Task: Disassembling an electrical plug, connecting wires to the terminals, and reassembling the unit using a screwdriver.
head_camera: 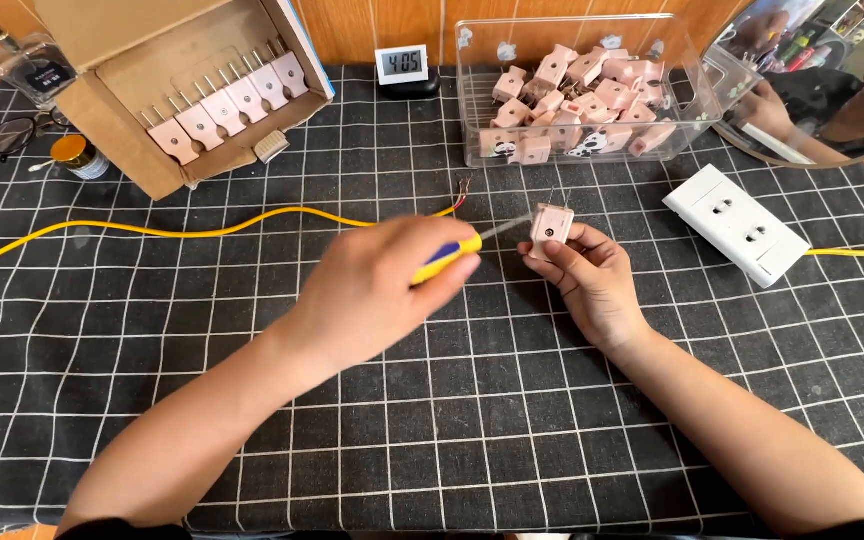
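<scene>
My left hand grips a screwdriver with a yellow and blue handle; its metal shaft points right at a pale pink plug. My right hand holds that plug upright, prongs up, above the black checked cloth. The shaft's tip reaches the plug's face. A yellow cable lies across the cloth behind my hands, its bared wire end just left of the plug.
A clear plastic box full of pink plugs stands at the back. A cardboard box with a row of plugs sits at the back left, a white double socket at right. A small clock, glasses and a mirror edge the table.
</scene>
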